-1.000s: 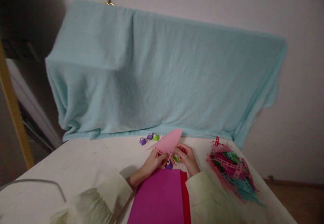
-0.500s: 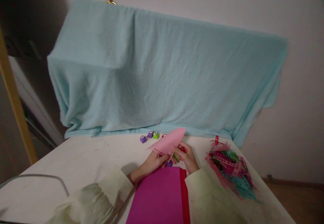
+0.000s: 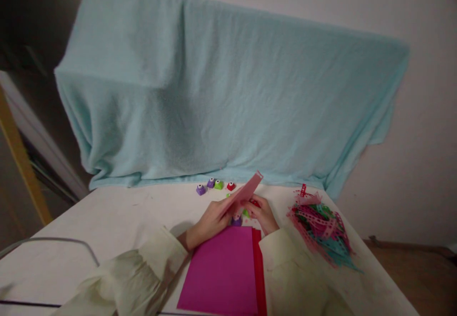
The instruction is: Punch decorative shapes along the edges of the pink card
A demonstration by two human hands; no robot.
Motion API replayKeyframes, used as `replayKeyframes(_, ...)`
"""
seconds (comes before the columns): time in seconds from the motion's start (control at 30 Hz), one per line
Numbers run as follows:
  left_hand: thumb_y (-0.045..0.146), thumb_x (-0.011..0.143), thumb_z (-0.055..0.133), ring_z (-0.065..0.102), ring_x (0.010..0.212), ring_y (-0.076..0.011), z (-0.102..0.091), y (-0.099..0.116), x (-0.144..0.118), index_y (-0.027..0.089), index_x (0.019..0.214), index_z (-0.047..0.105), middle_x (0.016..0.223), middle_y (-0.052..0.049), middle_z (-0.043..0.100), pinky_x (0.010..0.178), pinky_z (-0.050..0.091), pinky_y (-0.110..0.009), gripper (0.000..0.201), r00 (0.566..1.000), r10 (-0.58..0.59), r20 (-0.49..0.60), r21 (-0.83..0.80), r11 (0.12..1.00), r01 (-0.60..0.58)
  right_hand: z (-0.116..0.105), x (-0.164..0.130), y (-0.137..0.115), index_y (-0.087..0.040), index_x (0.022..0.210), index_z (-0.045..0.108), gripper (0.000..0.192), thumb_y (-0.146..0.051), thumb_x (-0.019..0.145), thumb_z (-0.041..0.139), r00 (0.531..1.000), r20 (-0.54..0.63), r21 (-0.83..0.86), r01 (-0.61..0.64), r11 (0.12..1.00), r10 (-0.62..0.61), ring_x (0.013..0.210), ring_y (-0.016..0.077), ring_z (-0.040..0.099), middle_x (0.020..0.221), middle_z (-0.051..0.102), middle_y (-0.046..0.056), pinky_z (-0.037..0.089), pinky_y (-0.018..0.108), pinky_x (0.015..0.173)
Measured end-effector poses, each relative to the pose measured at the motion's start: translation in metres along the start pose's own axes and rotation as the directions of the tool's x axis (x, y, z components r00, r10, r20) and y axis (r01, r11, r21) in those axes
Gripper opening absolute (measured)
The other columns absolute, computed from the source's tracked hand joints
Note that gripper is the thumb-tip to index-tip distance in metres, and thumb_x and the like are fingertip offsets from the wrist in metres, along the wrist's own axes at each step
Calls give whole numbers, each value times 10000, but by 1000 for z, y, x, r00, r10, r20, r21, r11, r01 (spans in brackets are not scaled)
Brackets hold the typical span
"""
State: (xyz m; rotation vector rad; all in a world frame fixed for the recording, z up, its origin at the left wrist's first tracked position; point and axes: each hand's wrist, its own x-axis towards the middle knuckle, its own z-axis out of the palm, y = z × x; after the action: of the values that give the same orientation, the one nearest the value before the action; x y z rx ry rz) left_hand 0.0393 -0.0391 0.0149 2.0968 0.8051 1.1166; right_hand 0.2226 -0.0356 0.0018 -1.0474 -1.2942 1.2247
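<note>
Nearest the camera, the magenta sheet stack (image 3: 223, 268) is lying flat on the white table (image 3: 117, 216) between two pale sleeves, a red sheet (image 3: 260, 271) peeking out along its right edge. Just beyond it, the left hand (image 3: 210, 221) is pinching the pink paper strip (image 3: 243, 193), fingers closed on its lower end, and the strip is now tilting up steeply, almost edge-on, where a second ago it was showing its broad face with the punched border; that looks like the paper being turned or re-seated in the work. The right hand (image 3: 262, 211) is curling around a small red punch (image 3: 254, 202), fingers clenched on it, right against the strip. To the right, a heap of punched paper scraps (image 3: 319, 225) is spreading out. Farther back, little punches (image 3: 214, 185) are sitting in a row at the foot of a light blue blanket (image 3: 228, 97) draping something bulky against a plain wall (image 3: 410, 11).
</note>
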Motion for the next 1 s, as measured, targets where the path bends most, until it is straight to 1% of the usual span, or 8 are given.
replayKeyframes(0.13, 426, 878, 470, 522, 636, -170, 4, -3, 1, 153, 800, 630, 647, -21, 587, 597, 402, -244, 327, 988, -156, 0, -168, 974, 154, 2, -2, -3, -166, 673, 568, 303, -437, 722, 695, 999, -17, -51, 28, 998, -29, 447, 76, 309, 491, 383, -71, 212, 215, 431)
replayKeyframes(0.23, 515, 856, 489, 429, 491, -136, 10, -9, 0, 164, 636, 568, 493, 12, 490, 488, 332, -240, 422, 915, -397, -69, -262, 892, 368, 2, -3, -6, -165, 702, 582, 344, -495, 768, 654, 997, -55, -62, 46, 997, -49, 452, 77, 294, 505, 363, -67, 199, 218, 429)
replayKeyframes(0.3, 546, 864, 463, 400, 441, -121, 13, -15, 0, 175, 521, 496, 444, 16, 454, 478, 319, -244, 506, 869, -484, -107, -316, 845, 432, 0, -2, -8, -165, 731, 593, 357, -516, 784, 635, 993, -103, -26, 50, 998, -52, 456, 77, 283, 518, 348, -66, 189, 219, 427)
replayKeyframes(0.43, 592, 882, 389, 401, 394, -111, 14, -21, 5, 170, 477, 502, 401, 2, 469, 502, 349, -250, 596, 874, -483, -59, -445, 796, 410, -3, 1, -11, -192, 908, 590, 332, -495, 782, 643, 982, -186, 163, 68, 984, -37, 447, 69, 258, 584, 368, -69, 200, 215, 421)
replayKeyframes(0.6, 671, 858, 356, 390, 361, -96, 13, -21, 9, 141, 580, 577, 459, -16, 547, 464, 335, -241, 638, 860, -508, -32, -516, 746, 422, -2, 0, -13, -256, 1054, 537, 430, -296, 679, 742, 991, -124, 331, 83, 940, -43, 507, 58, 346, 813, 472, -40, 262, 197, 433)
replayKeyframes(0.77, 646, 885, 322, 399, 366, -97, 16, -23, 5, 141, 567, 573, 475, -18, 553, 468, 338, -243, 647, 869, -493, -54, -476, 777, 411, 2, 0, -9, -240, 1024, 527, 364, -409, 752, 700, 999, -29, 218, 37, 975, -31, 476, 61, 326, 689, 436, -62, 235, 187, 415)
replayKeyframes(0.9, 618, 907, 292, 405, 380, -108, 15, -19, 3, 159, 528, 546, 468, -14, 530, 473, 335, -255, 647, 878, -471, -84, -436, 810, 393, 2, 0, -9, -206, 882, 541, 344, -507, 766, 662, 996, -78, 48, 48, 998, -44, 438, 67, 294, 563, 355, -83, 219, 190, 397)
replayKeyframes(1.0, 602, 910, 310, 442, 439, -127, 12, -15, 2, 179, 509, 504, 473, -5, 501, 527, 366, -260, 614, 871, -469, -144, -418, 827, 376, 2, -2, -11, -202, 863, 543, 327, -498, 778, 650, 988, -124, -27, 88, 996, -91, 467, 77, 333, 583, 378, -68, 249, 189, 411)
